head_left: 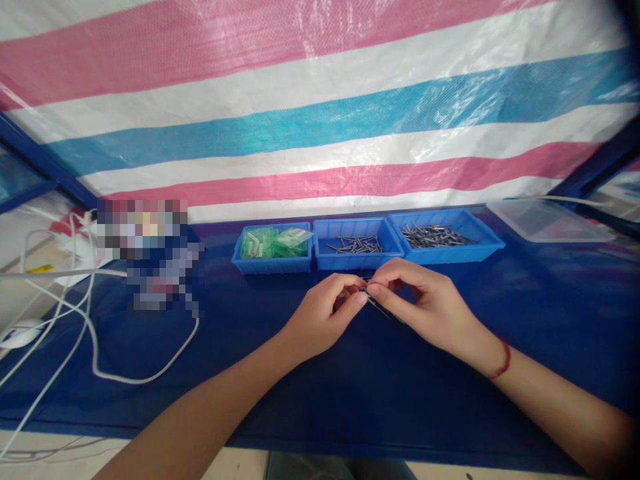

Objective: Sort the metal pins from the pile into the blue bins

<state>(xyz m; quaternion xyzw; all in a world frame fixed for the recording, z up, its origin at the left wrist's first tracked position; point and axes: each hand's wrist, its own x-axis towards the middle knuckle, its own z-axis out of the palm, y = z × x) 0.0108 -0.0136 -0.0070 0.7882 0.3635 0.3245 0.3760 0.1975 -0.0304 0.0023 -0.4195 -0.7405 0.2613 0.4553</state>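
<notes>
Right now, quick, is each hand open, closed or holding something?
Left hand: closed, apparently on a thin metal piece.
Right hand: closed at the same spot; its hold can't be told.

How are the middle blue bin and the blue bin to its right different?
The middle bin holds a sparse scatter of slim metal pieces, with its floor showing; the right bin holds a denser heap.
The middle bin sits nearly square to the view; the right bin looks slanted.
Both are blue, open-topped and stand on the dark blue table.
</notes>
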